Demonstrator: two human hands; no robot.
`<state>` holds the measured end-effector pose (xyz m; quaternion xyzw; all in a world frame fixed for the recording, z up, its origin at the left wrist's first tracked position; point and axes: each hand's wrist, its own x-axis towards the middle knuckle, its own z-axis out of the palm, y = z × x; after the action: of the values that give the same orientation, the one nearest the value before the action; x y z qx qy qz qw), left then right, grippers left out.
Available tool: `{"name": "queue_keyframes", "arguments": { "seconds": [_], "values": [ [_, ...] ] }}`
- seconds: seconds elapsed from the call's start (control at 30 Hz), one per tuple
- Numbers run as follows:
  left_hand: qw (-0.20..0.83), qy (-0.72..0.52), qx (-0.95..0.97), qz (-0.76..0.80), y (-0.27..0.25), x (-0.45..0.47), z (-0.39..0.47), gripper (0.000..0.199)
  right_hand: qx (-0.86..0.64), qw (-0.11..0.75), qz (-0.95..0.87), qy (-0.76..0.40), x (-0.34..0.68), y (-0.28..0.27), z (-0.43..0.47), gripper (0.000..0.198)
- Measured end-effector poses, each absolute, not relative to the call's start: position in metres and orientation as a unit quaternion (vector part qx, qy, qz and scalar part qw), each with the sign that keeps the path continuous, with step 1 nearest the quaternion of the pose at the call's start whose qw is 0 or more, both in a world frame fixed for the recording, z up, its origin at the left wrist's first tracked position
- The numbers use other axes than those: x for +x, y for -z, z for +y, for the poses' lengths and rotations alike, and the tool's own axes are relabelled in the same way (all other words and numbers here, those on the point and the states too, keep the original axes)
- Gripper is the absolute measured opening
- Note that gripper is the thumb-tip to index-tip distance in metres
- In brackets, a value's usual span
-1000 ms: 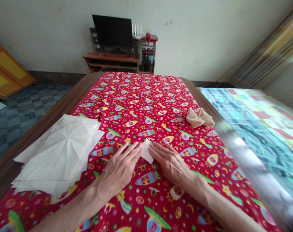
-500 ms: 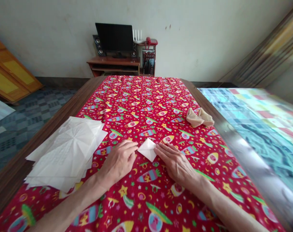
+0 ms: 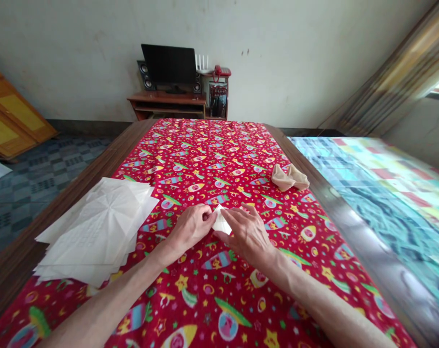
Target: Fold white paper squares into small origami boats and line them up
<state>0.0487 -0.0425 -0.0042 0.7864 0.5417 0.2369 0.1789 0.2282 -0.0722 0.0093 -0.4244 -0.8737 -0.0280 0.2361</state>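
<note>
A small folded white paper [image 3: 222,223] lies on the red tablecloth [image 3: 219,270] in front of me, partly covered by my fingers. My left hand [image 3: 194,223] is closed, its thumb and curled forefinger pinching the paper at its left corner. From the other side my right hand [image 3: 248,231] grips the paper, fingers across its upper right part and thumb along its lower edge. Left of my hands lies a pile of creased white paper sheets [image 3: 99,232], the top one marked by folds fanning out from a point.
Two beige folded pieces [image 3: 290,178] sit near the right edge of the cloth. Dark wooden table borders [image 3: 92,166] run along both sides. A desk with a monitor [image 3: 169,68] stands by the far wall; a bed with a patterned cover [image 3: 364,193] adjoins on the right.
My left hand has moved right and its fingers have curled onto the paper's corner. My right hand has slid left over the paper, covering more of it. The view has tilted slightly.
</note>
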Motion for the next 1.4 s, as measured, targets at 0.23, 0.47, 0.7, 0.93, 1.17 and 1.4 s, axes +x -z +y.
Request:
{"name": "queue_keyframes", "arguments": {
  "seconds": [0.23,0.47,0.7,0.93,1.17,1.4],
  "values": [
    [0.222,-0.324,0.773,0.499,-0.009,0.054,-0.049,0.033,-0.458,0.235,-0.857,0.033,0.205,-0.016,-0.068,0.026],
    [0.180,-0.442,0.746,0.464,0.006,0.053,-0.050,0.024,-0.519,0.440,-0.684,-0.264,0.217,-0.018,-0.053,0.023],
    [0.478,-0.401,0.646,0.440,0.009,0.047,-0.050,0.049,-0.507,0.454,-0.570,-0.460,0.222,-0.011,-0.047,0.029],
    [0.317,-0.338,0.725,0.509,0.013,0.035,-0.044,0.040,-0.488,0.332,-0.796,-0.134,0.235,0.009,-0.048,0.015],
    [0.035,-0.293,0.826,0.481,0.015,0.032,-0.050,0.026,-0.408,0.282,-0.868,-0.015,0.240,0.020,-0.045,0.019],
    [0.074,-0.228,0.902,0.358,0.012,0.014,-0.061,0.030,-0.344,0.212,-0.915,-0.013,0.245,0.015,-0.050,0.028]
  ]
}}
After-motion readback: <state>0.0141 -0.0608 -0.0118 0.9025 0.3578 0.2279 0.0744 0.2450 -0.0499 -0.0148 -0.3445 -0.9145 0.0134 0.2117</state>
